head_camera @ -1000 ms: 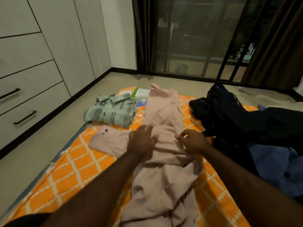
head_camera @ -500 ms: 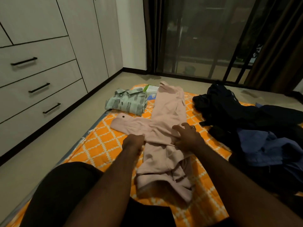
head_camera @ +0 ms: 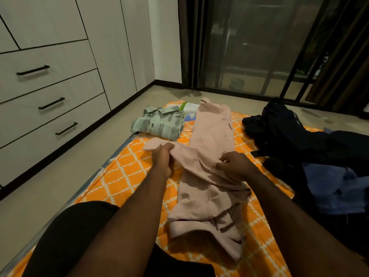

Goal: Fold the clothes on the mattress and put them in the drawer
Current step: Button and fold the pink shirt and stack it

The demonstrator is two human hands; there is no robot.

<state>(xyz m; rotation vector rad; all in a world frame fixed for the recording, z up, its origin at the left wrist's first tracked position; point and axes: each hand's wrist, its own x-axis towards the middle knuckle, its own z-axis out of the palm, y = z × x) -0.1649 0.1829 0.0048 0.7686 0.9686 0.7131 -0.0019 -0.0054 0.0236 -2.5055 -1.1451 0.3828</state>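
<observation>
Centrally in the head view, a pink shirt (head_camera: 211, 136) lies lengthwise on the orange lattice-patterned mattress (head_camera: 123, 176), its collar end towards 12 o'clock and its crumpled hem towards 6 o'clock. One sleeve (head_camera: 180, 149) extends from the body towards 9 o'clock. The left hand (head_camera: 162, 158) holds this sleeve near its cuff: the grip is closed, with fingers curled round the cloth and the cuff end projecting beyond the knuckles. The right hand (head_camera: 237, 166) rests on the shirt's body just at 3 o'clock of the left hand, its fingers curled against the fabric; whether this grip pinches a fold cannot be told. Both forearms enter from 6 o'clock.

At 11 o'clock of the pink shirt, a folded green patterned shirt (head_camera: 159, 124) sits at the mattress corner, just beside a green-and-white packet (head_camera: 189, 106). At 3 o'clock, a heap of dark clothes (head_camera: 289, 136) lies apart from the pink shirt, with a blue garment (head_camera: 329, 186) resting against its near side. A knee in black cloth (head_camera: 69, 226) appears at 7 o'clock.

Towards 9 o'clock, across a strip of floor (head_camera: 50, 186), stand the white drawers (head_camera: 50, 86), all closed, each with a dark bar handle. A glass door (head_camera: 249, 47) and dark curtain (head_camera: 343, 56) occupy 12 to 2 o'clock.
</observation>
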